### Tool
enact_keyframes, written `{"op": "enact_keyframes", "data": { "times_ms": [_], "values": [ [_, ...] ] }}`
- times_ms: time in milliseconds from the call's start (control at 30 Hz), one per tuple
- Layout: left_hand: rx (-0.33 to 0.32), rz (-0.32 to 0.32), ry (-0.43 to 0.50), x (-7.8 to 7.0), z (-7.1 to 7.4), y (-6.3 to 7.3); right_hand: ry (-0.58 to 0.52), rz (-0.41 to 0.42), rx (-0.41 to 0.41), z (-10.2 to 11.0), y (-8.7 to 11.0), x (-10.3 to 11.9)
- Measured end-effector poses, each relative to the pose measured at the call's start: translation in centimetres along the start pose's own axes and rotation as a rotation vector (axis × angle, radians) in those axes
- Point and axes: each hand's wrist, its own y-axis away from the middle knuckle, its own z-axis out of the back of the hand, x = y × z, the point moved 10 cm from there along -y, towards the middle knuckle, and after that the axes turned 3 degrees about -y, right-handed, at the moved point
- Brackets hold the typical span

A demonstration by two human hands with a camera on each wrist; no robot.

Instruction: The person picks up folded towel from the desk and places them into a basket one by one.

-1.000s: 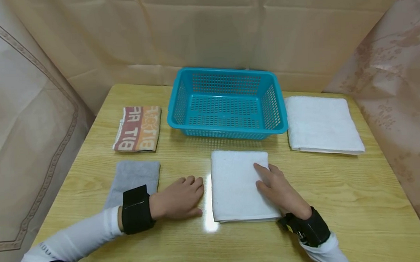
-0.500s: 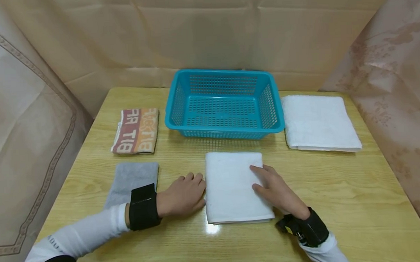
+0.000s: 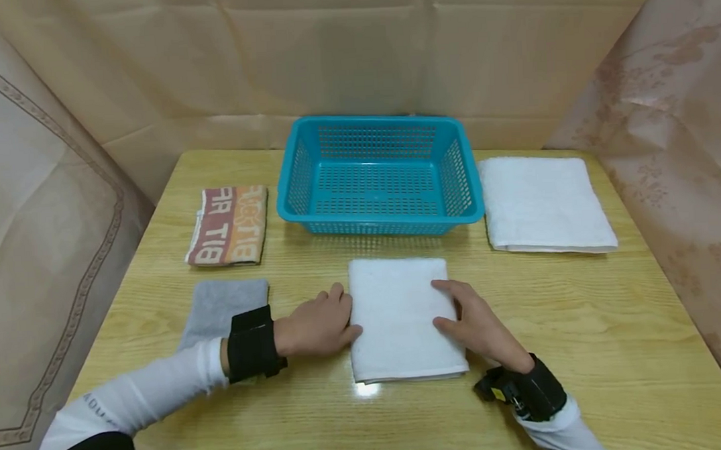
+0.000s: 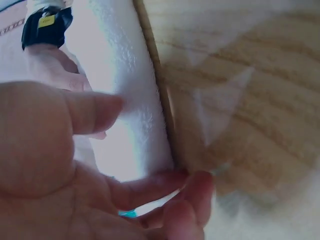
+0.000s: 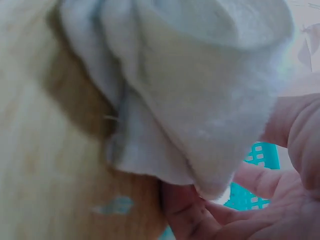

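Note:
A folded white towel lies flat in front of the blue basket. At its left edge is my left hand, thumb over the rim and fingers beside the edge. In the left wrist view, the thumb reaches across the towel while the fingertips bend near its side on the table. My right hand holds the right edge, index finger and thumb on top. The right wrist view has fingers tucked at the lower edge of the folded layers.
An open blue plastic basket stands at the back middle of the table. A second white towel lies to its right. On the left are a folded patterned towel and a grey towel, partly covered by my left forearm.
My left hand has moved right to the white towel's left edge, and its thumb now overlaps it. The towel has shifted slightly left. My right hand has stayed at the right edge.

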Motion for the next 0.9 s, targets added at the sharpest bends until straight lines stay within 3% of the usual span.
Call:
{"op": "enact_keyframes", "data": {
  "times_ms": [233, 367, 600, 767, 900],
  "values": [
    [0.112, 0.048, 0.431, 0.8, -0.2, -1.3, -0.088, -0.088, -0.042, 0.0, -0.4, -1.2],
    [0.124, 0.081, 0.655, 0.9, -0.3, -1.5, -0.140, -0.101, -0.042, -0.2, -0.6, -1.1],
    [0.019, 0.086, 0.984, 0.8, -0.1, -1.9, -0.298, -0.112, -0.025, -0.6, -0.8, -0.8],
    [-0.078, 0.192, 1.113, 1.5, -0.2, -2.4, -0.306, -0.110, -0.002, -1.0, -1.0, -0.8],
    [-0.157, 0.254, 1.165, 2.1, -0.1, -2.5, -0.261, -0.112, 0.006, -1.1, -1.1, -0.8]
  ]
}}
